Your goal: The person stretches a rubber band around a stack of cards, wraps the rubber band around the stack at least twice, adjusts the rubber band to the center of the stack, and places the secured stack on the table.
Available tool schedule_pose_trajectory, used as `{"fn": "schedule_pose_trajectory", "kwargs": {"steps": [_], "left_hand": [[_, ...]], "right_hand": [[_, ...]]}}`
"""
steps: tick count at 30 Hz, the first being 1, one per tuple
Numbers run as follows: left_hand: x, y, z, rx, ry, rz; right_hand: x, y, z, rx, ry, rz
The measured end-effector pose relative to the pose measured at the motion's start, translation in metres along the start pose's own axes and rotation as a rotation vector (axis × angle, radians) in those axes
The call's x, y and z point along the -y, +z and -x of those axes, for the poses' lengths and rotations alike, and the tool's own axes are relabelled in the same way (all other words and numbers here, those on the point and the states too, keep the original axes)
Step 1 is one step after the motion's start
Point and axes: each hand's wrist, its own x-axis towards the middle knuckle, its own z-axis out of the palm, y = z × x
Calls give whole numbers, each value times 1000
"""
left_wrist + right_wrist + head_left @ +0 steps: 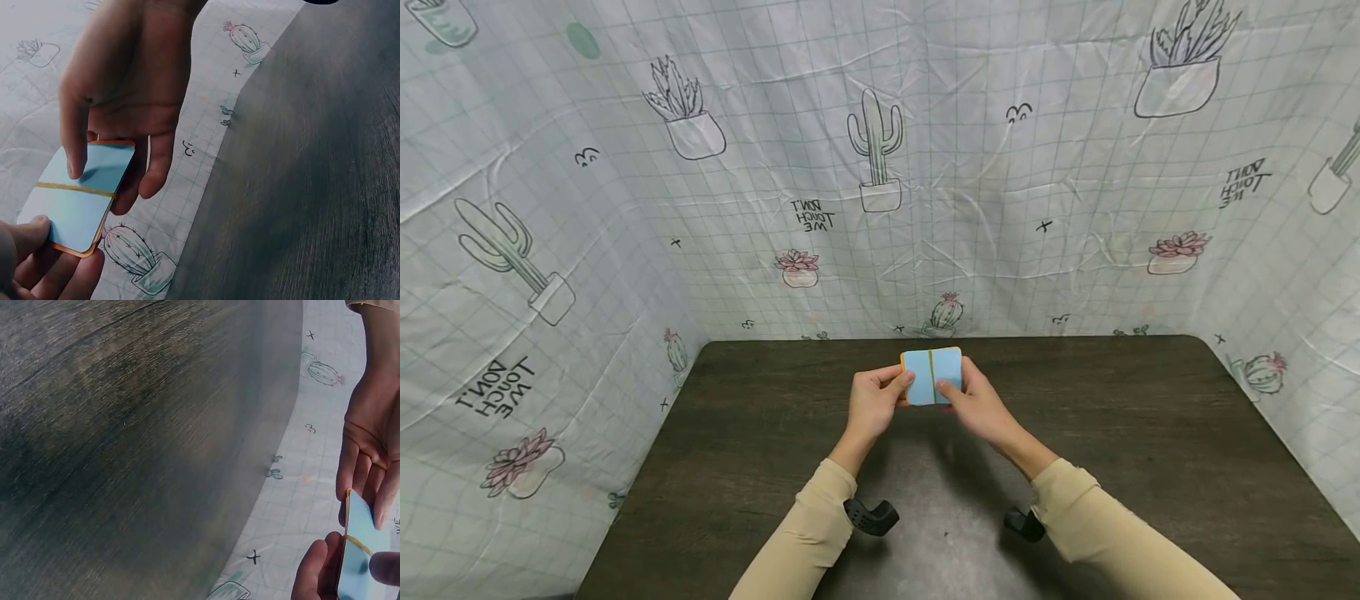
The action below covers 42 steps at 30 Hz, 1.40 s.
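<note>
A small stack of light blue cards (pixel 920 379) with orange edges is held up over the table between both hands. A yellow elastic band (pixel 75 188) runs around its middle. My left hand (pixel 872 406) pinches the left end, thumb on the blue face and fingers behind. At the right end my right hand (pixel 990 410) grips it, its thumb lying close beside the band. In the left wrist view the right hand (pixel 134 81) comes down from the top, and the left thumb (pixel 34 234) shows at the lower left.
The dark wooden table (pixel 760 450) lies beneath the hands. A white curtain (pixel 970 167) printed with cacti hangs behind it and along both sides. Each wrist wears a black device, the left one (pixel 872 518) jutting inward.
</note>
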Motion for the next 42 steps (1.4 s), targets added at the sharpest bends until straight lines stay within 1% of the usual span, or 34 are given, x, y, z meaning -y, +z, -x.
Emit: {"fn": "schedule_pose_trajectory", "kwargs": {"steps": [3, 6, 8, 10, 12, 15, 17, 19, 23, 24, 26, 31, 33, 36, 42], "left_hand": [[0, 3, 1, -11, 14, -29], [2, 6, 2, -6, 26, -44], [2, 9, 3, -8, 24, -58], [-3, 12, 7, -5, 20, -73], [-3, 14, 8, -16, 9, -89], [1, 16, 9, -23, -5, -91], [10, 15, 6, -25, -15, -81], [15, 13, 5, -23, -23, -74], [21, 8, 2, -24, -45, -93], [22, 7, 2, -26, -54, -98], [23, 5, 0, -27, -64, -107], [29, 0, -3, -48, -71, -126], [31, -1, -4, -64, -76, -133], [32, -1, -5, -70, -85, -146], [34, 0, -9, -87, -81, -194]], "right_hand": [[-1, 1, -1, -13, 12, 11], [-1, 2, -1, -30, 38, 22], [-2, 4, -1, -43, 53, 30], [-2, 7, 0, -50, 68, 30], [-4, 9, 1, -56, 78, 36], [-7, 10, 2, -53, 88, 34], [-9, 11, 2, -52, 95, 33], [-10, 9, 2, -33, 101, 18], [-14, 5, 2, 1, 114, 22], [-15, 3, 2, 7, 108, 35], [-18, 1, 1, -9, 93, 69], [-24, -7, -2, -114, 18, 162], [-25, -9, -3, -138, -4, 198], [-26, -14, -5, -138, 0, 232], [-30, -19, -9, -95, 41, 266]]}}
